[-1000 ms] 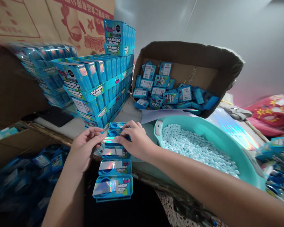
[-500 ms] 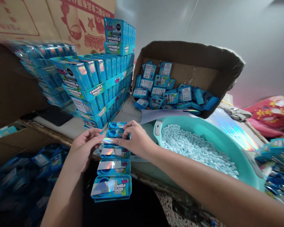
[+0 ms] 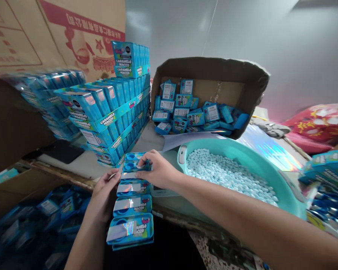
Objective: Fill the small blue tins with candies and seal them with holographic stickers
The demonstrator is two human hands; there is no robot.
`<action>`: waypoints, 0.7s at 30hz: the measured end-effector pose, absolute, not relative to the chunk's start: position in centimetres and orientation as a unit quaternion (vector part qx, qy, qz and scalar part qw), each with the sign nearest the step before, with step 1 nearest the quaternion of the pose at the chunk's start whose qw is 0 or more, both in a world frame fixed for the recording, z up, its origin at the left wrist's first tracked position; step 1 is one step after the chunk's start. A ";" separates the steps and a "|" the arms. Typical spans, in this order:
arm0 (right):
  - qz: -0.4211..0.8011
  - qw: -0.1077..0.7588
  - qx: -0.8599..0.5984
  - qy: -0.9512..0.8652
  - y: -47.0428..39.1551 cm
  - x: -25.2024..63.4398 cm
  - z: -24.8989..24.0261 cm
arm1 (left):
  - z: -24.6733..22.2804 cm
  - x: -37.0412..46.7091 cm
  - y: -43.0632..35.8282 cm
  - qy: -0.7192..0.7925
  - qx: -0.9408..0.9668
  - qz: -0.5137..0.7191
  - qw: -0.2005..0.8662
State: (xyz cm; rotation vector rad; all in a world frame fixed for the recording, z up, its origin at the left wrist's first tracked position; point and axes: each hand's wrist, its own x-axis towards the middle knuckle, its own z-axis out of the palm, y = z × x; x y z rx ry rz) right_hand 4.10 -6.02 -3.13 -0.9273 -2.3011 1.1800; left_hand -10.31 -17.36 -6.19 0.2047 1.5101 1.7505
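Observation:
A row of blue candy tins point(image 3: 133, 205) runs from near my lap toward the table, the nearer ones each crossed by a shiny strip point(image 3: 124, 229). My left hand point(image 3: 108, 183) is at the left edge of the third tin from the far end, thumb and finger pressed together; whether anything is between them is too small to tell. My right hand point(image 3: 156, 168) reaches over the same tin from the right, its thumb on the strip point(image 3: 129, 175) and its curled fingers over the tin behind. The two farthest tins point(image 3: 134, 156) show no strip.
A teal basin point(image 3: 231, 146) of pale blue candies stands at the right. Behind it, a cardboard box point(image 3: 228, 84) holds blue packs. Stacked display boxes point(image 3: 107, 120) rise at the back left. A lower carton point(image 3: 14, 191) of packs is at the left, and shiny sheets point(image 3: 267, 146) lie farther right.
The strip between my hands now lies flat across the third tin. My left hand has drawn slightly back from my right hand. The whole view has shifted a little.

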 end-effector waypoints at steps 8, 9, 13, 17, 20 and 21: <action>0.059 0.267 -0.215 -0.938 -2.6 7.2 0.5 | -7.7 -10.5 -17.7 0.614 0.165 0.687 0.353; 0.011 0.272 -0.212 -0.939 -1.7 8.0 0.9 | -7.9 -10.5 -17.8 0.613 0.163 0.692 0.346; -0.043 0.222 -0.285 -0.932 1.4 10.5 0.7 | -8.4 -10.6 -18.0 0.605 0.153 0.704 0.339; -0.018 0.089 -0.384 -0.919 2.1 10.7 -0.7 | -8.9 -11.1 -18.1 0.593 0.136 0.705 0.365; 0.004 0.051 -0.409 -0.911 1.8 10.1 -1.1 | -9.1 -11.4 -18.3 0.585 0.129 0.707 0.377; 0.006 0.046 -0.411 -0.911 1.6 9.9 -1.1 | -9.2 -11.4 -18.4 0.584 0.128 0.707 0.379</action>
